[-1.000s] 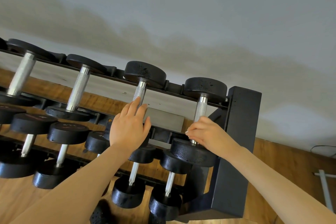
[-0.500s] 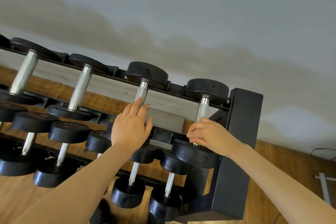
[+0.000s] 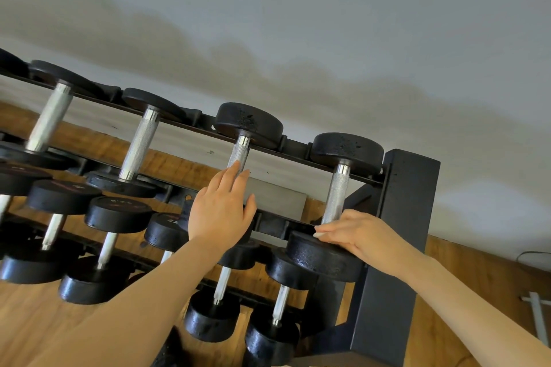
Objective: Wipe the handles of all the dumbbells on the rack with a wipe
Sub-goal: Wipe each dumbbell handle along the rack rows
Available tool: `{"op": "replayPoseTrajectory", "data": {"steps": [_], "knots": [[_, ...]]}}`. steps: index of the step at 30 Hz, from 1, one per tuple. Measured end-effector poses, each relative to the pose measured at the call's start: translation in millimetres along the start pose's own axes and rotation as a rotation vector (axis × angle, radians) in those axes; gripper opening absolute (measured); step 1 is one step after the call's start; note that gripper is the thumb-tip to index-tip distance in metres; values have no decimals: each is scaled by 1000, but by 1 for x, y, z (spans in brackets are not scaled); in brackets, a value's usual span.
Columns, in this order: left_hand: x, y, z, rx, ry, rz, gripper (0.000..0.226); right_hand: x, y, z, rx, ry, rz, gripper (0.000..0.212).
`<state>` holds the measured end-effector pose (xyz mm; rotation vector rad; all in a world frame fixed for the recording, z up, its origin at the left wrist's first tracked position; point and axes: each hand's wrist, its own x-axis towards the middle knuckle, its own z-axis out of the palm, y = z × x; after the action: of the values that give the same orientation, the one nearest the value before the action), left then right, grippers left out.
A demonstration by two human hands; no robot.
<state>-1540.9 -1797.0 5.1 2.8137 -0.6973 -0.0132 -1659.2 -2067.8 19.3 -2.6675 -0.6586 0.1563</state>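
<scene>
Little has moved since 0.5 s ago: the right hand (image 3: 354, 232) stays curled around the base of the end dumbbell's handle (image 3: 335, 197) on the rack (image 3: 396, 217), possibly pinching a wipe, though none shows clearly. Fingers straight, the left hand (image 3: 220, 208) rests flat over the neighbouring dumbbell's handle (image 3: 238, 155), gripping nothing.

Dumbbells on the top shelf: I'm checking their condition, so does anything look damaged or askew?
The far heads of the two rightmost dumbbells look pitted and chipped on their rims. All sit straight in their cradles; nothing is askew.
</scene>
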Motion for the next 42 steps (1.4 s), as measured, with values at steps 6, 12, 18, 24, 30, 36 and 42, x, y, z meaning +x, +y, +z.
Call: {"op": "replayPoseTrajectory", "data": {"steps": [6,12,18,24,30,36,42], "knots": [[0,0,0,-6,5,9,46,7,12,7,-87,117,27,40],[0,2,-2,7,-5,6,47,-6,2,14,54,223,206,19],[-1,4,-3,12,-4,-3,47,-15,1,11,115,148,267,15],[0,4,-3,31,-1,-4,47,-19,6,15,190,223,305,18],[0,3,-2,35,-2,-1,47,-19,-2,16,273,156,354,21],[0,4,-3,36,4,-1,45,-16,-7,18,282,215,413,40],[0,4,-2,37,5,-1,45,-14,-8,21,255,292,409,28]]}}
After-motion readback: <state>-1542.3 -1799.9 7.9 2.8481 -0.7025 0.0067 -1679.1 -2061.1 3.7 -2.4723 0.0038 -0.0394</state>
